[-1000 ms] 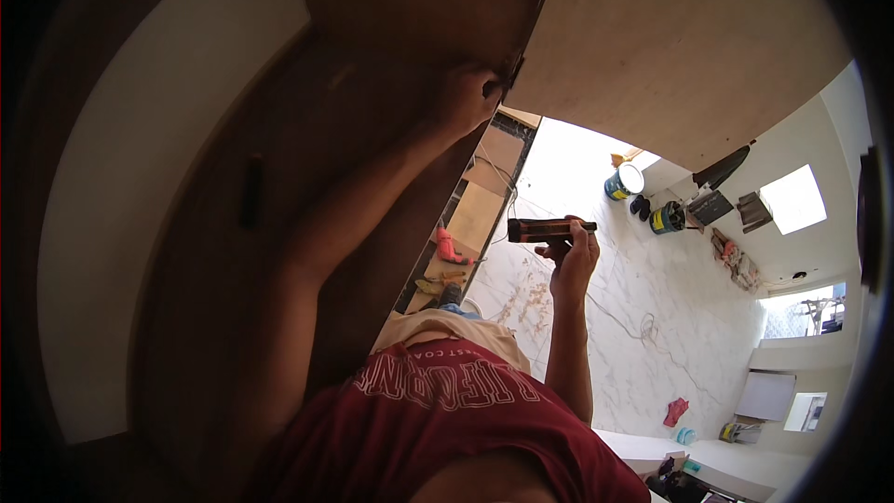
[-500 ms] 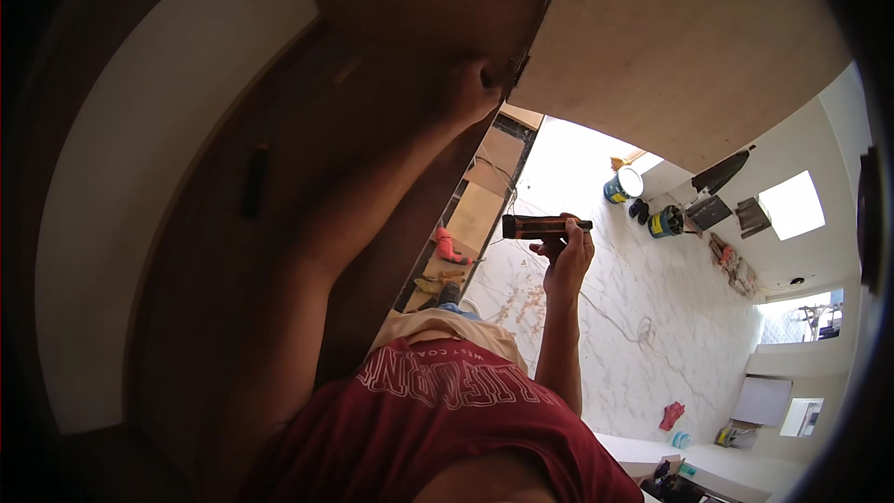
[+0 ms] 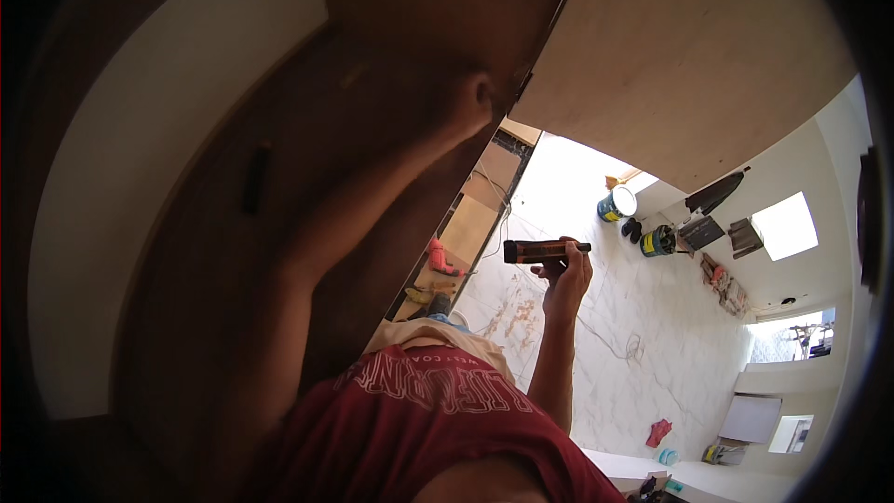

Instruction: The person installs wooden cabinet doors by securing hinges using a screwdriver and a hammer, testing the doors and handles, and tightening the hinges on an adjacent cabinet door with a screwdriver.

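Two bare hands in the head view, well apart. At upper centre, a left hand (image 3: 477,101) with curled fingers, over the dark panel (image 3: 410,47) and near its edge with the pale panel (image 3: 689,47). Too dim there to tell whether gripping anything or only resting. Just right of it, on that edge, a small dark fitting (image 3: 524,84); cannot tell whether touched.

Right of centre, a right hand (image 3: 566,281) closed around the right end of a black tool (image 3: 535,251) with orange marks. Held nearly level, with the free end toward the left of the frame, above the white floor (image 3: 643,345).

Left of the tool and slightly lower, a red drill (image 3: 445,259) on a board (image 3: 470,224), with a pale cable (image 3: 504,224) close by. At right, two buckets (image 3: 617,205) on the floor, with dark shoes (image 3: 631,230) between. Toward lower right, a crumpled red cloth (image 3: 659,433). At bottom centre, a red shirt (image 3: 428,419).
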`<state>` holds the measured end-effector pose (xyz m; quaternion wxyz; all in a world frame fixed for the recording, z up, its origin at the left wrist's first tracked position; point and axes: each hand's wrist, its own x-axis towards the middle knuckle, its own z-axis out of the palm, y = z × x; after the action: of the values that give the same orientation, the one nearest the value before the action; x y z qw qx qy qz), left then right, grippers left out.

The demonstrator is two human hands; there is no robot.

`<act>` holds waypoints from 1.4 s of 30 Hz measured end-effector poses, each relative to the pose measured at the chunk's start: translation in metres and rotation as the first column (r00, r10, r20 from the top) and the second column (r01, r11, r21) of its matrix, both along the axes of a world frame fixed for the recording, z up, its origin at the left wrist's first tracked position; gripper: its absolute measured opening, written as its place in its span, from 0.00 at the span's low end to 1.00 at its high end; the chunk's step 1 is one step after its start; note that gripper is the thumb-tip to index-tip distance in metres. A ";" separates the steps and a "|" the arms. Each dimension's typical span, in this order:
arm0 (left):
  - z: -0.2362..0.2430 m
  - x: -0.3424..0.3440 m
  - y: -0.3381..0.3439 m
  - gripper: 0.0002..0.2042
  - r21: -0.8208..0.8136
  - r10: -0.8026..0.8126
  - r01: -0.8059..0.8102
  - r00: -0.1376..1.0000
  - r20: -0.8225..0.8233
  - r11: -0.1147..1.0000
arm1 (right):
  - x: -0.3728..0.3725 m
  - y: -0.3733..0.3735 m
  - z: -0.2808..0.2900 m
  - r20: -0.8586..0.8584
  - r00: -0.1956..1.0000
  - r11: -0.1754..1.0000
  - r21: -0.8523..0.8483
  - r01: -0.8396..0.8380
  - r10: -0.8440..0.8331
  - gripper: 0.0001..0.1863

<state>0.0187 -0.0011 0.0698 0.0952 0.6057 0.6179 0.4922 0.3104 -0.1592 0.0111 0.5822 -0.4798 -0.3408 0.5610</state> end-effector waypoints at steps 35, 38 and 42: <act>-0.023 0.013 -0.055 0.14 -0.074 -0.490 0.485 0.867 -0.088 0.871 | -0.005 -0.014 -0.007 -0.058 0.997 0.992 0.121 -0.034 0.041 0.15; -0.026 -0.006 -0.042 0.14 -0.133 -0.456 0.545 0.792 0.406 0.828 | -0.005 -0.016 -0.007 -0.069 0.997 0.994 0.108 -0.025 0.033 0.15; -0.027 0.017 -0.037 0.17 -0.192 -0.140 0.001 0.690 -0.710 0.981 | 0.015 -0.014 -0.015 -0.088 0.995 0.991 0.123 0.054 -0.043 0.15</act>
<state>0.0356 -0.0378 0.0432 -0.0825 0.7625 0.6228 0.1547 0.3249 -0.1733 -0.0036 0.6386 -0.4260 -0.3385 0.5443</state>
